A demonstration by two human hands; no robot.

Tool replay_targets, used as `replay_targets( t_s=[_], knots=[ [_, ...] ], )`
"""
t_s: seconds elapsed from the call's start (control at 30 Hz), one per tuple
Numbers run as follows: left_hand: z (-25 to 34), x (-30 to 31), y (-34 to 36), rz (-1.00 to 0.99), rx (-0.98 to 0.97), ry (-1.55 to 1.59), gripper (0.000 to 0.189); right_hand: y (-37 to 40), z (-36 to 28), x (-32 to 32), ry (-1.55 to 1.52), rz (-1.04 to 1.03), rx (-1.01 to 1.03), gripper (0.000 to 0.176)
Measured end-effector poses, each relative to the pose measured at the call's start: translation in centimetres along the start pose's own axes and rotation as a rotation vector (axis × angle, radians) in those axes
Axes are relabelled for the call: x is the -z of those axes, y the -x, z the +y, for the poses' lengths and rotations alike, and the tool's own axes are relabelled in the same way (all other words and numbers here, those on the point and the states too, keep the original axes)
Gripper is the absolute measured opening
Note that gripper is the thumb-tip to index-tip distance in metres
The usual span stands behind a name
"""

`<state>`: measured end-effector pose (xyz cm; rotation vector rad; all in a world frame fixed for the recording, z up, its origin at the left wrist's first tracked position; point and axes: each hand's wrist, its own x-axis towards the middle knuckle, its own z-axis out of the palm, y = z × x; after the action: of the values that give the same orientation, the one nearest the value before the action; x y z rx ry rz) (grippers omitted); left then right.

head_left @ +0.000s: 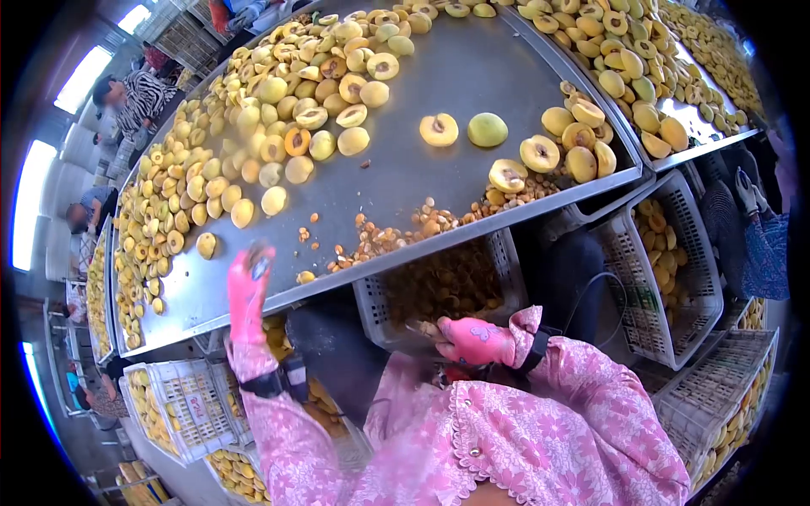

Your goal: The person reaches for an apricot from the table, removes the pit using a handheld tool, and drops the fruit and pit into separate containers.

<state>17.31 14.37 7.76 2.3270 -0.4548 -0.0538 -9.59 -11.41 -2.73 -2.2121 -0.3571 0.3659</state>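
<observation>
My left hand (247,291), in a pink glove, is raised over the near edge of the metal table (405,181). Its fingertips are blurred, and a small grey-blue patch shows beside them. Nearest to it lie a yellow peach half (207,245) and scattered brown pits (308,232). My right hand (475,341), also pink-gloved, is closed in front of my body, over the near side of a white crate (371,308) of brown pieces. Something short and thin is at its fingertips; I cannot tell what. Beyond, a whole greenish peach (488,130) sits beside a cut half (439,130).
A large heap of peach halves (278,101) covers the table's left and far side. More pits (396,240) line the raised near rim. White crates of fruit (666,278) (181,409) stand at both sides. Other people (139,101) are at the far left.
</observation>
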Motion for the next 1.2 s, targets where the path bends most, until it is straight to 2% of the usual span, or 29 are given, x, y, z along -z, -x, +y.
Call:
replay_targets(
  t_s=[0.1, 0.17, 0.23, 0.33, 0.37, 0.43, 0.47, 0.53, 0.6, 0.67, 0.8, 0.87, 1.0, 1.2],
  knots=[
    [5.3, -6.3, -8.8, -0.052, -0.124, -0.082, 0.039, 0.0, 0.4, 0.0, -0.144, 0.097, 0.034, 0.017],
    [7.2, -11.0, -14.5, -0.059, 0.041, -0.127, 0.048, -0.1, 0.5, 0.2, -0.490, 0.072, -0.075, 0.019],
    [6.6, -15.6, -20.0, -0.161, 0.023, -0.353, 0.059, -0.2, 0.7, 0.5, -0.739, 0.020, -0.195, 0.022],
    [6.2, -21.3, -20.7, -0.024, -0.129, -0.696, 0.055, -0.5, 0.9, 2.2, -0.745, -0.037, -0.295, 0.018],
    [6.0, -21.6, -20.8, -0.054, -0.102, -0.545, 0.052, -0.5, 2.0, 0.8, -0.918, -0.013, -0.317, 0.018],
    [5.9, -21.0, -20.2, -0.117, -0.040, -0.251, 0.047, -0.2, 0.7, 2.7, -0.683, 0.042, -0.290, 0.019],
    [6.0, -19.9, -19.3, -0.243, 0.097, 0.137, 0.039, -0.1, 0.0, 3.7, -0.565, 0.069, -0.284, 0.020],
    [4.2, -17.8, -16.8, -0.507, 0.504, 1.227, 0.046, 0.0, -1.0, 5.7, -0.650, 0.105, -0.306, 0.024],
    [4.9, -15.8, -12.0, -0.720, 0.425, 1.520, 0.055, -0.1, -1.7, 6.2, -0.629, 0.256, -0.284, 0.025],
    [7.5, -14.1, -6.8, -0.744, 0.433, 1.622, 0.058, -0.4, -2.2, 6.5, -0.676, 0.294, -0.327, 0.022],
    [10.1, -12.9, 0.3, -0.742, 0.608, 1.717, 0.051, -0.4, -4.6, 7.3, -0.610, 0.468, -0.295, 0.023],
    [10.7, -13.1, 2.9, -0.624, 0.637, 1.663, 0.047, -0.1, -5.3, 6.7, -0.668, 0.527, -0.240, 0.022],
    [11.8, -13.8, 6.2, -0.492, 0.662, 1.616, 0.042, 0.2, -6.4, 6.1, -0.501, 0.615, -0.242, 0.021],
    [12.9, -13.9, 8.5, -0.430, 0.610, 1.615, 0.037, 0.6, -6.4, 4.5, -0.381, 0.676, -0.203, 0.020]
  ],
)
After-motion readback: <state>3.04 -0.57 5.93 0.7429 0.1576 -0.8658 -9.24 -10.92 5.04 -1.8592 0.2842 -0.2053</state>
